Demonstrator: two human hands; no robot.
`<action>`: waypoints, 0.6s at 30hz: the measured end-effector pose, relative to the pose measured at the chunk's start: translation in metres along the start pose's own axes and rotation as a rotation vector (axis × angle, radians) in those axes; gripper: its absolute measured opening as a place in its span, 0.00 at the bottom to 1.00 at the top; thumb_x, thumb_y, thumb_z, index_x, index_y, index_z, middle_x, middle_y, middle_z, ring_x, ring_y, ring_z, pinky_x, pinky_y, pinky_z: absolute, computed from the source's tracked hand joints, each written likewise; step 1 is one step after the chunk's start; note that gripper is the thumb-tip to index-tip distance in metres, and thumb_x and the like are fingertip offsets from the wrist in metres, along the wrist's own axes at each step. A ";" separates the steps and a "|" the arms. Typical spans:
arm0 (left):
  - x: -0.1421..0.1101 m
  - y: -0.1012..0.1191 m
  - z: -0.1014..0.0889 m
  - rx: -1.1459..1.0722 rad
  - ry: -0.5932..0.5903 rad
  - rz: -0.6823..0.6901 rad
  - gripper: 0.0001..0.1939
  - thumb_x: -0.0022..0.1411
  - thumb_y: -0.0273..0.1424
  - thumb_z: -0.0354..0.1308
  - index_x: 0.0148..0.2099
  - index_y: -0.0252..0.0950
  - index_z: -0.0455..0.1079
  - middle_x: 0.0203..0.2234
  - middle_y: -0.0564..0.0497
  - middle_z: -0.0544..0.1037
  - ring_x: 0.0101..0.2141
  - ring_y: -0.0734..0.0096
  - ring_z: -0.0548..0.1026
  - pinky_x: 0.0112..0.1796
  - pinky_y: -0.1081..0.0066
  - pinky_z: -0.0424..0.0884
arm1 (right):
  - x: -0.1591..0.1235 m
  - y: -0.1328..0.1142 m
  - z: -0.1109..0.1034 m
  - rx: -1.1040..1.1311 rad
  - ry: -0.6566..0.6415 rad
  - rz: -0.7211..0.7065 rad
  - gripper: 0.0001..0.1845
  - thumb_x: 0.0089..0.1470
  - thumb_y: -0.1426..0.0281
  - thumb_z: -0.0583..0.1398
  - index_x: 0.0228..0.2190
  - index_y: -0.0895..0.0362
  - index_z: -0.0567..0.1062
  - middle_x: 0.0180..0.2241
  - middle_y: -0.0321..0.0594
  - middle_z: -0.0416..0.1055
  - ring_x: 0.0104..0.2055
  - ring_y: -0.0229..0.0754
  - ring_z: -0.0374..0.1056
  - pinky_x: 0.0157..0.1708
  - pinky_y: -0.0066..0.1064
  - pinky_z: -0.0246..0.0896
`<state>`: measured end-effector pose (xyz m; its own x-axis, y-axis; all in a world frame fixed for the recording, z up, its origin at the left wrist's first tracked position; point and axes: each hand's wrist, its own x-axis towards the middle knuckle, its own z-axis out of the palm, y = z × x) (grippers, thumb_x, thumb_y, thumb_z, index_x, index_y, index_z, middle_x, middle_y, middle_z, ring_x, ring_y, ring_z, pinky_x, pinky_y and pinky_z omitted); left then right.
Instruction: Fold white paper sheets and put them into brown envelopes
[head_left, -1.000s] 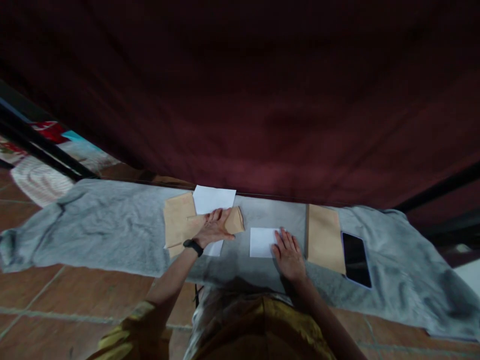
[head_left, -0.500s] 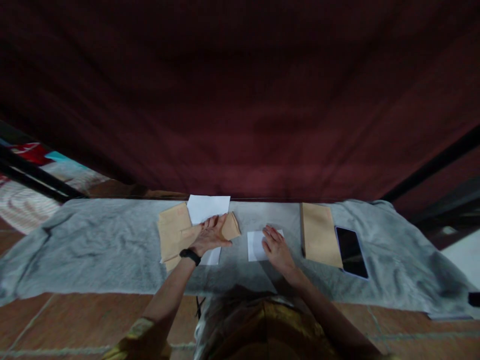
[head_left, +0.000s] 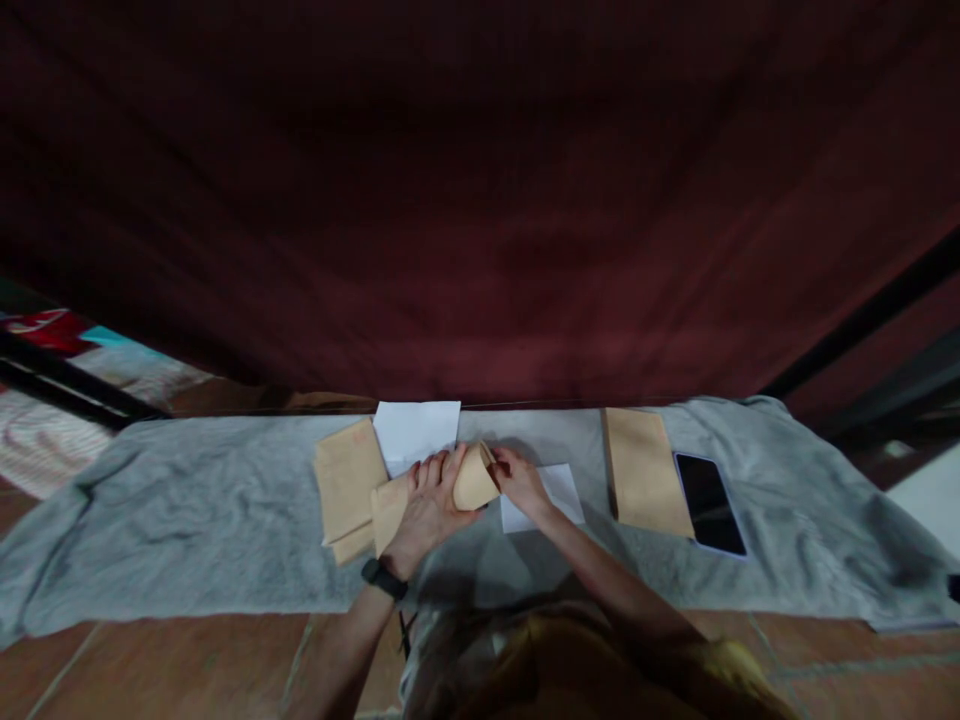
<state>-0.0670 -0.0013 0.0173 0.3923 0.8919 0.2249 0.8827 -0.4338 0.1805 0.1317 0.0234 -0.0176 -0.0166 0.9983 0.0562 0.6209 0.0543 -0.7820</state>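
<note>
A brown paper envelope (head_left: 474, 482) is in my left hand (head_left: 429, 505), which wears a black wristband and presses across it with the thumb along its near side. The envelope's mouth gapes toward the right. At that mouth, the curled fingers of my right hand (head_left: 519, 482) pinch the edge; their tips are partly hidden. Below the right wrist lies a white sheet of paper (head_left: 564, 492), partly covered. Another white sheet (head_left: 417, 430) rests just beyond my left hand. Several more brown envelopes (head_left: 349, 480) are stacked to the left of it.
On the right stands a thick stack of brown envelopes (head_left: 649, 470), with a dark-screened phone (head_left: 711, 503) beside it. All lie on a grey cloth-covered surface (head_left: 217, 510). A dark red curtain (head_left: 480, 250) hangs behind, with tiled floor (head_left: 187, 660) in front.
My right hand has left the white sheet and moved left to the envelope's mouth. My left hand has shifted slightly right with the envelope, whose mouth now gapes wider.
</note>
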 end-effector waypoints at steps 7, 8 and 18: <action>-0.001 0.022 0.008 -0.012 -0.029 0.056 0.56 0.54 0.44 0.68 0.76 0.41 0.42 0.61 0.39 0.66 0.62 0.44 0.64 0.66 0.41 0.47 | -0.022 0.017 -0.035 0.062 0.123 0.060 0.19 0.62 0.71 0.54 0.51 0.55 0.76 0.49 0.47 0.77 0.49 0.47 0.75 0.54 0.38 0.67; 0.000 0.025 0.008 -0.015 -0.043 0.048 0.55 0.55 0.44 0.68 0.76 0.41 0.42 0.61 0.39 0.66 0.62 0.43 0.63 0.66 0.41 0.46 | -0.025 0.017 -0.039 0.133 0.126 0.048 0.18 0.63 0.69 0.53 0.50 0.54 0.77 0.49 0.47 0.77 0.50 0.47 0.74 0.54 0.38 0.67; -0.007 0.053 0.002 0.044 -0.116 0.229 0.52 0.57 0.45 0.69 0.76 0.45 0.45 0.65 0.39 0.63 0.66 0.43 0.59 0.66 0.39 0.42 | -0.043 0.013 -0.043 0.580 -0.400 0.113 0.25 0.53 0.50 0.63 0.43 0.55 0.81 0.40 0.43 0.81 0.42 0.50 0.76 0.44 0.41 0.71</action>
<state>-0.0220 -0.0299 0.0231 0.6078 0.7810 0.1437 0.7770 -0.6222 0.0956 0.1743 -0.0201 -0.0039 -0.3323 0.9239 -0.1897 0.1203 -0.1580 -0.9801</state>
